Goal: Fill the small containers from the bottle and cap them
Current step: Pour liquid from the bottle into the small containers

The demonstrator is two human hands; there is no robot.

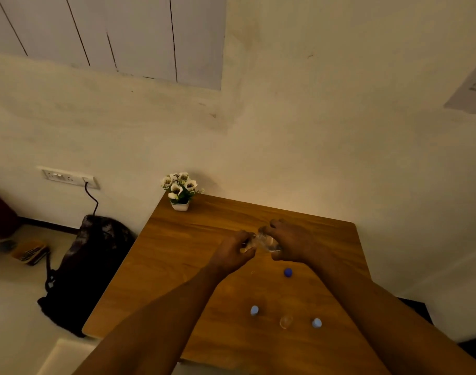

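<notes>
1. Bottle [264, 242]: clear, held above the table [177, 253] at mid-depth, long axis roughly level, running left to right; which end is the mouth cannot be told.
2. Left hand [232, 253]: fingers curled around the bottle's left end.
3. Right hand [289, 240]: wrapped over its right end.
4. Dark blue cap [287, 272]: nearer than the bottle, loose.
5. Two capped containers [254, 310] [316, 322] flank an open one [286, 321], nearest.

We see two bare forearms, no sleeves in view, nothing on wrists: no watch, no bands. Left hand [232, 254] & right hand [291, 243] ungloved; no rings that we can make out.
</notes>
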